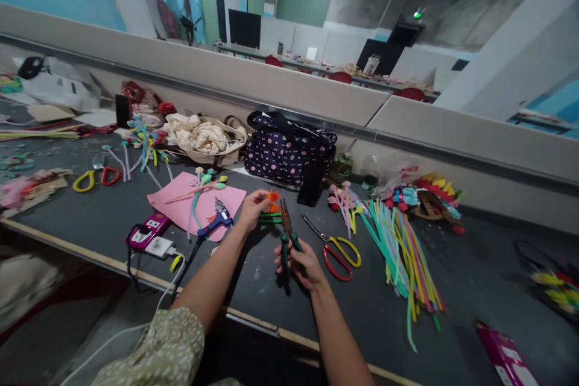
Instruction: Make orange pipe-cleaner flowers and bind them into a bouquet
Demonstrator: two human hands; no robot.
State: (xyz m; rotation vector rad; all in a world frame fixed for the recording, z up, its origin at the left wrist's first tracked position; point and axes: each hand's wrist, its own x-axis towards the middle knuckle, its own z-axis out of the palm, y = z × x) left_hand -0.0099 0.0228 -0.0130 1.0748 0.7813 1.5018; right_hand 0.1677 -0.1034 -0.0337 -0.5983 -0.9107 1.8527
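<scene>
Inside the tabletop [257, 274] front edge, my left hand [254, 208] pinches seemingly part-shaped orange chenille [274, 198]; my right hand [308, 265] grips long-nose pliers [287, 224].

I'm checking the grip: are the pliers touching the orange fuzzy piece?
Cannot tell. The head view shows the pliers close beside the orange fuzzy piece at the left hand, but neither contact nor a gap is plain.

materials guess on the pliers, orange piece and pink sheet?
Pliers: likely dull steel; the green handles look plastic- or rubber-coated, given the colour change. Orange piece: perhaps fuzzy pipe cleaner, from its ragged outline; too small to be sure. Pink sheet: probably matte paper or thin foam, being flat and evenly coloured.
</scene>
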